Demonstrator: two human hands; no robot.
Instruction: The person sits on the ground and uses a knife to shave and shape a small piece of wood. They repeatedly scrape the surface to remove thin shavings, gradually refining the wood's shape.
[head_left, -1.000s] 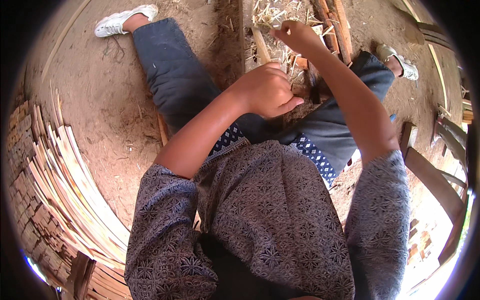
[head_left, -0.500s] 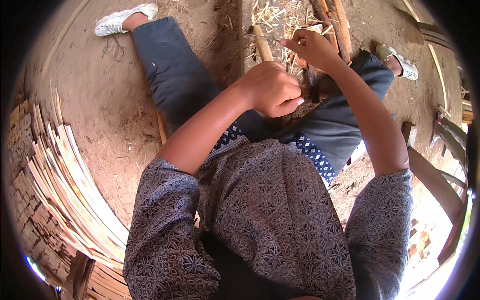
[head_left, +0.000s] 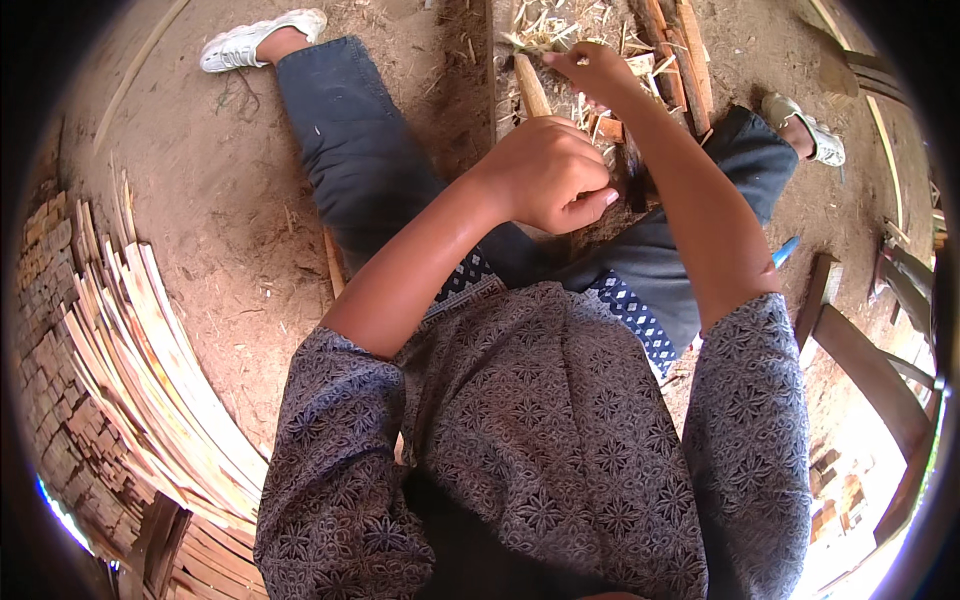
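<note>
My left hand is closed in a fist around a pale wooden stick, which sticks out beyond it, away from me. Past the stick's far end, my right hand is closed on a knife, whose thin blade points left and is hard to make out against the shavings. Curled pale shavings lie around the stick's tip and under the right hand. The lower part of the stick is hidden by my left fist.
Reddish-brown wood pieces lie beyond my right hand. At left, long split strips lie beside stacked small blocks. A curved wooden frame stands at right. My legs are spread on the dirt ground.
My right hand has moved farther away from me and slightly left, past the stick's tip. My left fist keeps its hold, nearly still. A blue object now shows beside my right elbow.
</note>
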